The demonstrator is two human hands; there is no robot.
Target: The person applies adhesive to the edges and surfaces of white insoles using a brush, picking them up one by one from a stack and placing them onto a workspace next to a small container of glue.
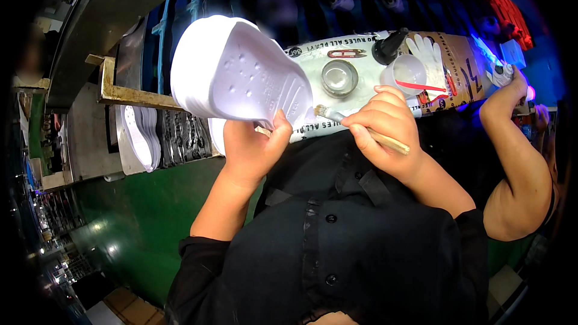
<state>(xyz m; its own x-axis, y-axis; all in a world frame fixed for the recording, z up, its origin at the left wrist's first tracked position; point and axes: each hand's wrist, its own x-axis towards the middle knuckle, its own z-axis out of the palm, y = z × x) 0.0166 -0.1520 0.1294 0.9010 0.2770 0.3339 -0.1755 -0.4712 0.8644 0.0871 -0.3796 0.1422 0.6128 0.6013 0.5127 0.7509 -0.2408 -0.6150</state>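
My left hand (256, 147) grips a white foam shoe sole (247, 75) by its near end, thumb on the hollow inner face, which is tilted up toward me. In my right hand (388, 126) is a brush (394, 143) with a wooden handle, its bristles pointing left, close to the sole's right edge; whether they touch it I cannot tell. Just beyond the brush stands a round glass jar (340, 79). To its right is a translucent plastic cup (409, 72) with a red-handled tool (424, 87) lying across it.
Red thread snips (347, 53), a black cone-shaped container (390, 46) and a white glove (427, 51) lie on the printed covering. Stacked white soles (141, 138) stand at left beside a wooden frame (129, 93). At right, a co-worker's arm (515, 150) reaches toward a blue light.
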